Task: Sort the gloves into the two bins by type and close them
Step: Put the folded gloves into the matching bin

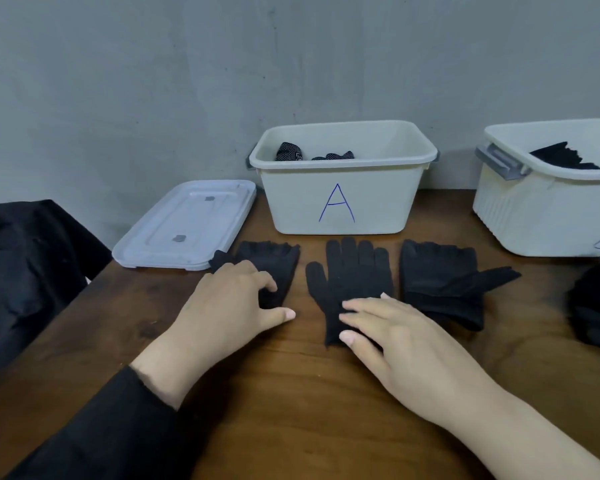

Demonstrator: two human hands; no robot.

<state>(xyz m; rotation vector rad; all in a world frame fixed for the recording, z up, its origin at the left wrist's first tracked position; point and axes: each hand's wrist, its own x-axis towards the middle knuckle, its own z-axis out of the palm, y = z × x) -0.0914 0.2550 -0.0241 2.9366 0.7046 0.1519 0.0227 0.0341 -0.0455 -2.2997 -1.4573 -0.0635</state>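
Observation:
Three black gloves lie in a row on the wooden table in front of bin A (340,202). My left hand (229,306) rests on the left fingerless glove (274,258), fingers bent down onto it, thumb straight beside it. My right hand (406,341) lies flat on the cuff of the middle full-finger glove (350,268). To the right sits a folded stack of fingerless gloves (437,275). Bin A holds dotted gloves (290,152). The second bin (534,216) at the right holds black gloves (565,157). Both bins stand uncovered.
A translucent lid (187,226) lies flat to the left of bin A. More dark gloves (596,306) are piled at the right edge. Black fabric (25,265) hangs off the table's left side. A grey wall stands right behind the bins.

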